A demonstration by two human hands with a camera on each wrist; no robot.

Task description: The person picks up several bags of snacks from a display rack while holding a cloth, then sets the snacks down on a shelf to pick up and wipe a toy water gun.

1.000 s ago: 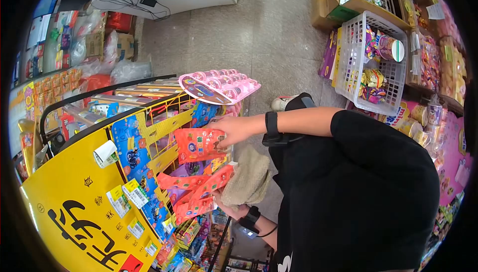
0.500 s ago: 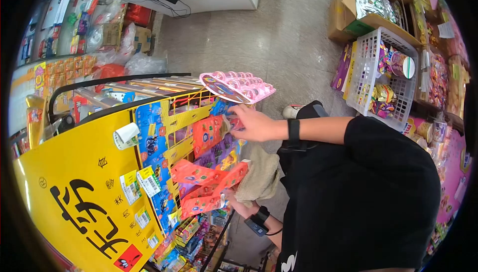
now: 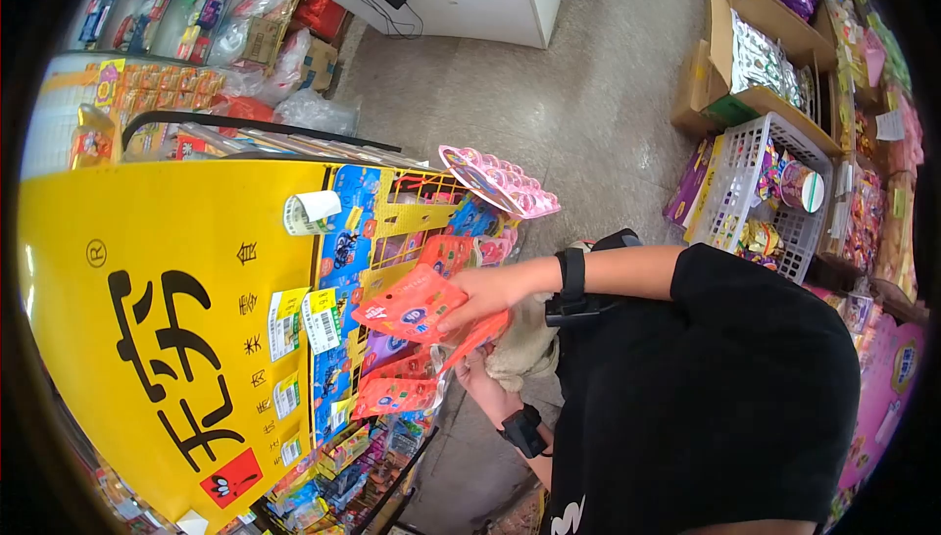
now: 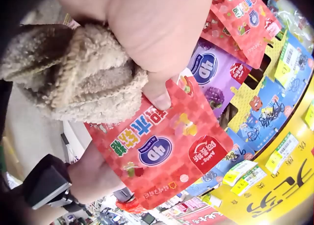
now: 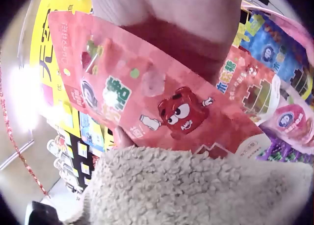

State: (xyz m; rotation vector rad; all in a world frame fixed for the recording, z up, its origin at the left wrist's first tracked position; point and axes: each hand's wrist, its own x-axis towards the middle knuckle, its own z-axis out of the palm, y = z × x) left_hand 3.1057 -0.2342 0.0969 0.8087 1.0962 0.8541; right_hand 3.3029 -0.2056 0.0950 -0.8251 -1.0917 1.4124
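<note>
My right hand (image 3: 505,290) grips a red gummy candy packet (image 3: 410,308) by its upper part. Below it, my left hand (image 3: 487,388) holds a beige fluffy cloth (image 3: 529,344). In the left wrist view, the left thumb (image 4: 159,98) presses on the face of the red candy packet (image 4: 164,154), and the cloth (image 4: 88,73) bunches beside the hand. More red packets (image 3: 392,393) fan out near the left hand. In the right wrist view the packet (image 5: 171,97) slants under the right hand (image 5: 171,19), its lower edge right at the cloth. The fingers behind the packet are hidden.
A yellow wire rack with a large sign (image 3: 88,339) stands in front, hung with blue, purple and red packets. A pink blister card (image 3: 500,182) juts from its end. Behind stand a white plastic basket (image 3: 720,212) and a cardboard box (image 3: 720,55).
My right hand released a red packet against the rack, came down toward the left hand and now grips another red one. The head view has shifted. The left hand kept the cloth.
</note>
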